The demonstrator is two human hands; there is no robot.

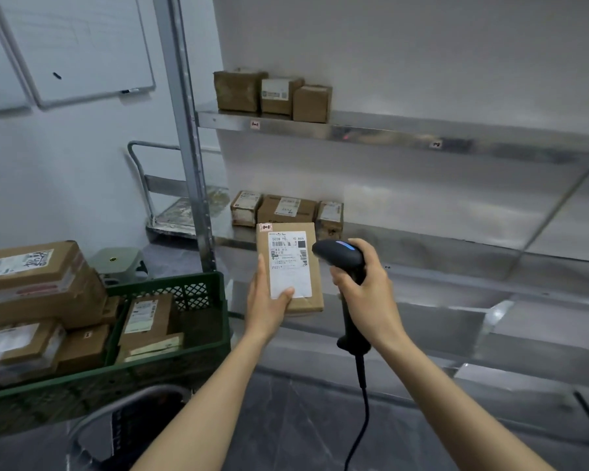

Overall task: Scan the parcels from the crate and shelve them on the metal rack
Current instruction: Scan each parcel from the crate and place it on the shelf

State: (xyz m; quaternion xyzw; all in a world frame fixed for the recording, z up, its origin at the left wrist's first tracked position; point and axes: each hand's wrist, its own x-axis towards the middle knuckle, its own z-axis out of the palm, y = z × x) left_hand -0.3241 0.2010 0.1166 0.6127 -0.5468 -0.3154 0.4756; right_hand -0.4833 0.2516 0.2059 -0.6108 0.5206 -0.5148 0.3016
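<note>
Fingers (285, 293) of the left hand (266, 302) are clamped on the lower end of a flat brown parcel (315, 290), thumb pressed on its face, and the right hand (368, 287) is wrapped tight round the grip of a black scanner (339, 253). Beyond and above both hands stands the metal rack (354, 132), with three small boxes (272, 93) on the shelf high over the fingers and three more (286, 209) on the shelf just past the held parcel. Down to the left of the left hand sits the green crate (82, 380), with more parcels in it. From where I stand this looks like the scanning step: the parcel is lifted upright in front of the lower shelf and the scanner head sits just beside its right edge. As I judge it, the head wants turning onto the code, then the parcel goes forward to the shelf. It is thin, squarish cardboard, with one corner a little crumpled. A white label (288, 283) covers most of its face, with a barcode (281, 244) near the top, far from the thumb.
</note>
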